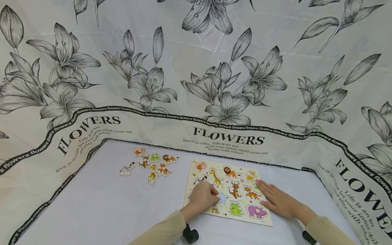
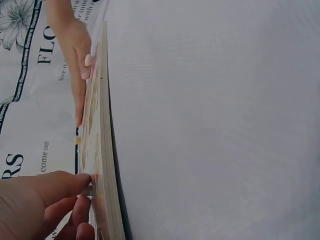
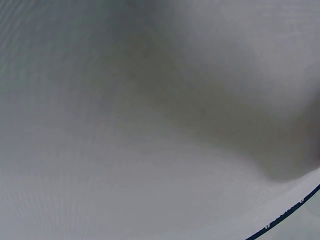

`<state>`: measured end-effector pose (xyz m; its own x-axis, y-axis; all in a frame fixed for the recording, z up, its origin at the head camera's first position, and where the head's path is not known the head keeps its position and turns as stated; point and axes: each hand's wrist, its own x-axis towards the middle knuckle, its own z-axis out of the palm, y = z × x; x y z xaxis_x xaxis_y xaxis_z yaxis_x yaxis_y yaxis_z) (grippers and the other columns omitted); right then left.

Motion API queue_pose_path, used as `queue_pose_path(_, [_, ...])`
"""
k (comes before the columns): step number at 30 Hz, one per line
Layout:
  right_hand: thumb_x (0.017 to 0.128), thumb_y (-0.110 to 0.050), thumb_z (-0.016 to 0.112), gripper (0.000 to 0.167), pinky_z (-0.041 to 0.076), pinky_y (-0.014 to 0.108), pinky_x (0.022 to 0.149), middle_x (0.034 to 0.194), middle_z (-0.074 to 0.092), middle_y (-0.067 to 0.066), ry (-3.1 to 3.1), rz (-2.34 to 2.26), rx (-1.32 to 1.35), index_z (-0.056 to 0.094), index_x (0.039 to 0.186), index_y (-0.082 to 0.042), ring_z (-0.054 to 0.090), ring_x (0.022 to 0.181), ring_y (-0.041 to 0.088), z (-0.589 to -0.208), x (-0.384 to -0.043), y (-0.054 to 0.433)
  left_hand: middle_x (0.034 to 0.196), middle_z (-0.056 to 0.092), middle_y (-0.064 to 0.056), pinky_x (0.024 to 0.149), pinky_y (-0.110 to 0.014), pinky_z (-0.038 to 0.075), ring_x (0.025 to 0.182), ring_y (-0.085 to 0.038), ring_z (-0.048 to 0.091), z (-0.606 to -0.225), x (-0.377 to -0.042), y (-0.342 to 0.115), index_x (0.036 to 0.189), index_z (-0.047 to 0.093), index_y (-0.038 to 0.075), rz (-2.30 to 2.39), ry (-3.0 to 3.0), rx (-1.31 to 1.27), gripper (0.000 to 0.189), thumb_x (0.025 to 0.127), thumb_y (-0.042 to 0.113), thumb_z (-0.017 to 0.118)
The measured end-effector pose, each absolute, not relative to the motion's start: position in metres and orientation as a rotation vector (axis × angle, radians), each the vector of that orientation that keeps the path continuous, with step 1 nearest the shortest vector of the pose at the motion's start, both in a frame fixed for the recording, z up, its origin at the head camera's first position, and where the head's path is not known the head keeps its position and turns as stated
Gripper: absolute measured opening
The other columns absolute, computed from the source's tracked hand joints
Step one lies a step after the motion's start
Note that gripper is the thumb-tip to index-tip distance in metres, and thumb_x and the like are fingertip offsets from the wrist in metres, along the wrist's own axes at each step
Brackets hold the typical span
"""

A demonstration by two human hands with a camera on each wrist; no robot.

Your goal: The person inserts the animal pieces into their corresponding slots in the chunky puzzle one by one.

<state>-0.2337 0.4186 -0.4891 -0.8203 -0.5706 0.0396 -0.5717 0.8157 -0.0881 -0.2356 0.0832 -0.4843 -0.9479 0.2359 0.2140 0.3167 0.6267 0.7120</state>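
A pale wooden animal puzzle board (image 1: 226,214) lies on the white cloth, with a zebra, giraffe, lion, frog and other animals on its face. My left hand (image 1: 204,196) is over its lower left part, beside the light blue elephant (image 1: 222,198). In the left wrist view, the thumb and fingers of the left hand (image 2: 55,205) pinch a small pale knob (image 2: 89,190) at the board's face. My right hand (image 1: 280,200) lies with straight fingers on the board's right edge, near the tiger (image 1: 252,193). A purple hippo (image 1: 256,212) with a round knob sits at the lower right corner.
Left of the board, several loose animal pieces lie together, among them a zebra (image 1: 126,169), a giraffe (image 1: 152,174) and a lion (image 1: 170,158). Behind the table hangs a flower-printed cloth (image 1: 226,141). The right wrist view holds mostly blurred white cloth (image 3: 125,190).
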Motion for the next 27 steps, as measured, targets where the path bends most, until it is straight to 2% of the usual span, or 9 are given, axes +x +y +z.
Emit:
queue_pose_path(7, [0.1,-0.042,0.045,0.066,-0.013,0.004,0.107,0.153,0.032,0.022,-2.948,0.117,0.953,0.029,0.149,-0.003,-0.013,0.138,-0.014,-0.49,-0.234,0.419,0.062,0.067,0.008,0.052,-0.016,0.038,0.053,0.004,0.049,-0.481,-0.234,0.081,0.074,0.075,0.014,-1.22,-2.759,-0.486,0.008,0.07,0.011,0.082])
queue_pose_path(17, [0.1,-0.043,0.045,0.066,-0.014,0.004,0.107,0.153,0.032,0.02,-2.95,0.112,0.939,0.028,0.15,-0.004,-0.013,0.138,-0.014,-0.493,-0.236,0.421,0.07,0.067,0.009,0.059,-0.019,0.042,0.061,0.0,0.054,-0.475,-0.237,0.07,0.085,0.076,0.014,-1.361,-2.881,-0.495,0.011,0.075,0.014,0.08])
queue_pose_path(27, [0.1,-0.045,0.044,0.067,-0.014,0.004,0.107,0.155,0.03,0.019,-2.987,0.118,0.909,0.027,0.15,-0.004,-0.012,0.139,-0.013,-0.492,-0.236,0.421,0.091,0.072,0.0,0.058,-0.02,0.046,0.066,-0.004,0.058,-0.475,-0.257,0.04,0.098,0.075,0.011,-1.501,-2.793,-0.559,0.018,0.08,0.013,0.074])
